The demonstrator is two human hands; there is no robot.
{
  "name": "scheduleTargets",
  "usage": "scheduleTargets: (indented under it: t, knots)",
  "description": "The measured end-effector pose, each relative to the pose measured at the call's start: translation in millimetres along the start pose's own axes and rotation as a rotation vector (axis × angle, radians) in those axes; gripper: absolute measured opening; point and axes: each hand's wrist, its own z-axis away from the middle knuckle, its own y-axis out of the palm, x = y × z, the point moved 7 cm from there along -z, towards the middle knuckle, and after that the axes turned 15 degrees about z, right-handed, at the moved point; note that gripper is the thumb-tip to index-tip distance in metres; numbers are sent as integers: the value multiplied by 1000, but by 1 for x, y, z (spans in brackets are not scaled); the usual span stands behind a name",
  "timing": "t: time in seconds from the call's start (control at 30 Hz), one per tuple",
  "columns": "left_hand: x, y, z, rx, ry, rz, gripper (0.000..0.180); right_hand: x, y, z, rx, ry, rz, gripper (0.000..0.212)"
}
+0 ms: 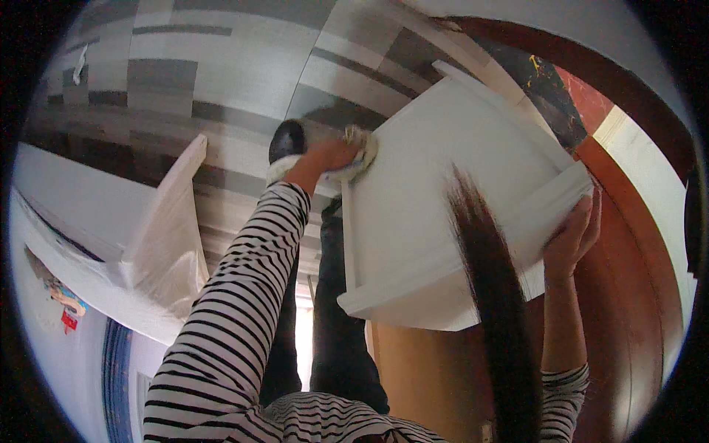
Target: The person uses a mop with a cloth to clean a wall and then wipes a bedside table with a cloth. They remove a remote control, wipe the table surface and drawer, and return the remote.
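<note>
A white drawer (436,170), or a box much like one, is tilted in front of me with its broad flat face up. My right hand (574,230) grips the end of its long near panel, the fingers partly hidden behind the edge. At the drawer's far left edge, my left hand (336,155) is closed on a pale, crumpled cloth (362,153). The cloth touches that edge. Just behind my left hand shows a dark shoe with a pale sole (286,142).
A white-covered piece of furniture (166,244) with a raised corner stands at left. Grey patterned tiles make up the floor (236,81). Reddish-brown wood (613,280) curves along the right. A dark hank of hair (495,288) hangs across the view before the drawer.
</note>
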Motion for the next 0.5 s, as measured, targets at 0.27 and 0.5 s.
scheduleTargets:
  t: [0.27,0.5]
  knots:
    - [-21,-16,73,-363,537,1,39,10,9,-5,45,106,-144,41]
    - [-56,46,270,-240,33,1495,64,-3,0,-6,49,79,-32,41]
